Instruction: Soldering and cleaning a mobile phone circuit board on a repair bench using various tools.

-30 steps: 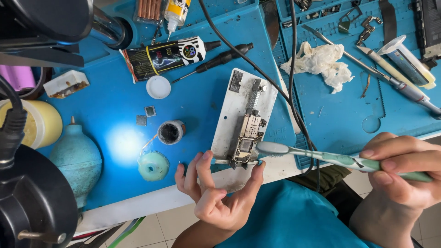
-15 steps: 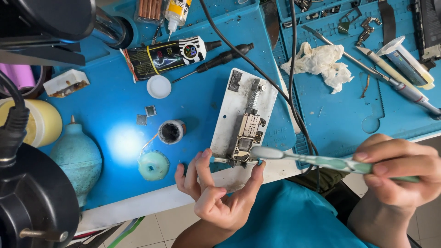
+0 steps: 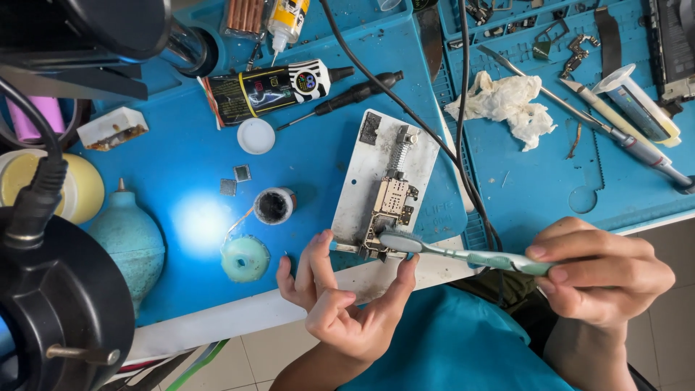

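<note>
Our right hand point(image 3: 604, 279) squeezes the toothbrush point(image 3: 463, 253); its head slid closer to our open left hand point(image 3: 347, 304), still scrubbing the board point(image 3: 391, 203).

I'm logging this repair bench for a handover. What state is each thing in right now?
circuit board: clamped in the holder, toothbrush head on its lower end
metal holder plate: flat on the mat, steadied by the left hand
toothbrush: gripped by the right hand
small pot: open, dark inside
white cap: off, lying apart
glue tube: lying on its side
tissue: crumpled
</note>
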